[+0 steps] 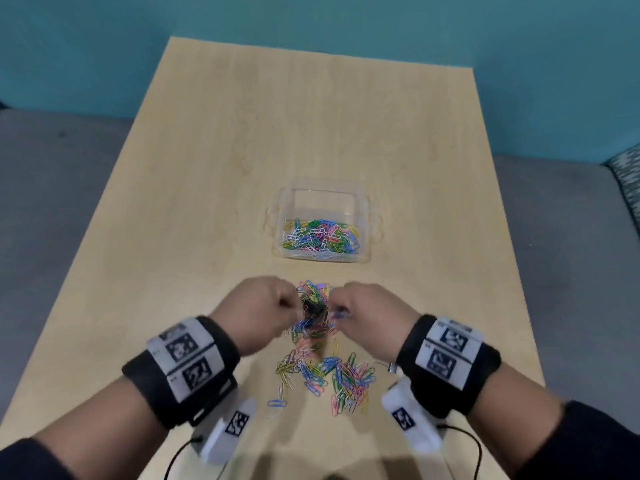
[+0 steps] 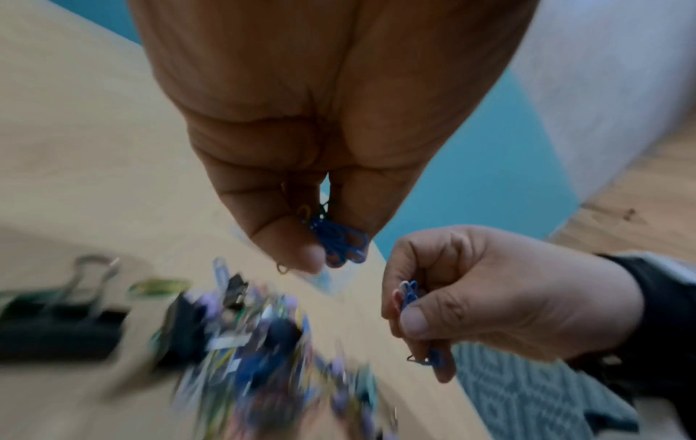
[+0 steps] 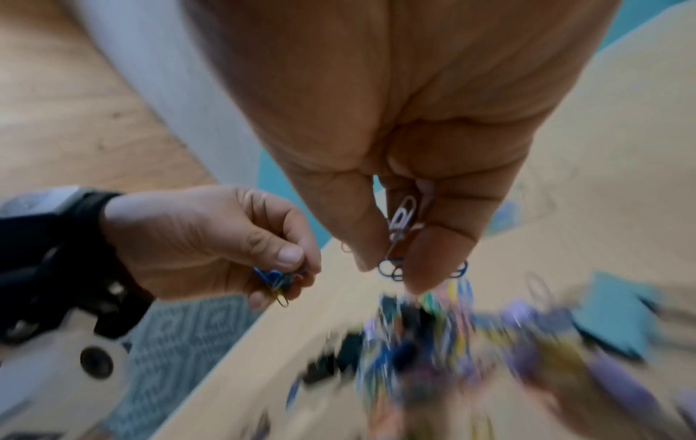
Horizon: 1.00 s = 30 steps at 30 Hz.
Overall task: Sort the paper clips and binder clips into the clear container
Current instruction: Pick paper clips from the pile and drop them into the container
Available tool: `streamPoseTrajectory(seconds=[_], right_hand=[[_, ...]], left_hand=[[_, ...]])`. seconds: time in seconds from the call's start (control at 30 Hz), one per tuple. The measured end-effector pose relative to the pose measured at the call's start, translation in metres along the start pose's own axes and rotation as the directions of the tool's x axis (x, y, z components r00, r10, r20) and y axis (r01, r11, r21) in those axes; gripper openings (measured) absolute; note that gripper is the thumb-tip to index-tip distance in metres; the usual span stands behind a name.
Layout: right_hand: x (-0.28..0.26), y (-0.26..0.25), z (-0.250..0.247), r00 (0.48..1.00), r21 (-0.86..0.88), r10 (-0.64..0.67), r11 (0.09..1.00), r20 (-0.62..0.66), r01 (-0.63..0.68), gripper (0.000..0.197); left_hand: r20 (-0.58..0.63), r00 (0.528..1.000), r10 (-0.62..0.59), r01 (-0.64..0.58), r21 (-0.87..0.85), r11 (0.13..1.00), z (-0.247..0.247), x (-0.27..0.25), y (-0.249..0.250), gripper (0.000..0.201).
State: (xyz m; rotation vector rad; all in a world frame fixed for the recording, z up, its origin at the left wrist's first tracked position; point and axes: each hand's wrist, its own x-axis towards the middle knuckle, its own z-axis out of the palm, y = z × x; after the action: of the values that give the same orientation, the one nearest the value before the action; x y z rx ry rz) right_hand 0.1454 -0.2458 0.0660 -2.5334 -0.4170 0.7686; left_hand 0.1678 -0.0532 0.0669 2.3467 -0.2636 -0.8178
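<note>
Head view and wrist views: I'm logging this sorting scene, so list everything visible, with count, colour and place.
Table: one, light wood, centre.
Clear container: one, transparent, mid-table, holding mixed-colour paper clips.
Loose paper clips: many, multicoloured, piled near the table's front.
Binder clip: at least one, black, beside the pile.
Wall: teal, behind.
Left hand: fingers pinch mostly blue clips.
Right hand: fingers pinch blue and white clips.

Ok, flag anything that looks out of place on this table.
Nothing damaged. Loose paper clips lie scattered on the table, outside the clear container, tangled over a black binder clip. Both hands pinch clips.
</note>
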Motion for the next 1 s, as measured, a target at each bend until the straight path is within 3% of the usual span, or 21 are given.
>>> streamPoseTrajectory(seconds=[0.1, 0.23, 0.33, 0.43, 0.57, 0.67, 0.8, 0.83, 0.9, 1.0], right_hand=[[0.028, 0.001, -0.036, 0.989, -0.005, 0.015, 1.0, -0.144, -0.016, 0.014], [0.074, 0.008, -0.065, 0.974, -0.069, 0.103, 0.991, -0.201, -0.119, 0.009], [0.093, 0.012, -0.07, 0.968, -0.061, 0.164, 0.982, -0.19, -0.178, 0.01], [0.086, 0.024, -0.063, 0.957, -0.031, 0.212, 0.975, -0.197, -0.222, 0.035], [0.026, 0.022, -0.027, 0.953, -0.091, 0.101, 0.987, -0.285, -0.132, 0.041], [-0.031, 0.018, 0.027, 0.989, -0.176, 0.0, 0.984, -0.147, -0.026, 0.037], [-0.089, 0.023, 0.1, 0.999, -0.345, -0.048, 0.938, -0.004, 0.044, 0.04], [-0.097, 0.024, 0.112, 0.999, -0.366, -0.044, 0.93, 0.009, 0.044, 0.04], [-0.103, 0.024, 0.13, 0.998, -0.39, -0.064, 0.919, -0.018, 0.052, 0.036], [-0.092, 0.013, 0.144, 0.989, -0.401, -0.132, 0.911, -0.07, 0.093, 0.034]], left_hand=[[-0.131, 0.991, -0.025, 0.014, -0.084, 0.996, -0.027, 0.03, 0.009, 0.01], [-0.247, 0.969, 0.009, -0.019, -0.038, 0.999, -0.046, 0.074, 0.025, 0.011], [-0.242, 0.97, 0.0, -0.007, -0.029, 1.0, -0.043, 0.091, 0.027, 0.007], [-0.22, 0.974, -0.052, 0.045, -0.037, 0.998, -0.035, 0.084, 0.019, 0.03], [-0.245, 0.969, 0.038, -0.02, 0.074, 0.997, -0.015, 0.029, 0.004, 0.039], [-0.148, 0.985, 0.093, -0.064, 0.187, 0.98, 0.024, -0.028, -0.019, 0.03], [0.082, 0.993, -0.079, 0.05, 0.314, 0.948, 0.075, -0.087, -0.055, 0.008], [0.097, 0.991, -0.097, 0.064, 0.294, 0.954, 0.087, -0.095, -0.064, 0.012], [0.093, 0.994, -0.06, 0.038, 0.219, 0.975, 0.105, -0.101, -0.074, 0.018], [-0.041, 0.994, 0.106, -0.094, 0.231, 0.968, 0.127, -0.094, -0.082, 0.02]])
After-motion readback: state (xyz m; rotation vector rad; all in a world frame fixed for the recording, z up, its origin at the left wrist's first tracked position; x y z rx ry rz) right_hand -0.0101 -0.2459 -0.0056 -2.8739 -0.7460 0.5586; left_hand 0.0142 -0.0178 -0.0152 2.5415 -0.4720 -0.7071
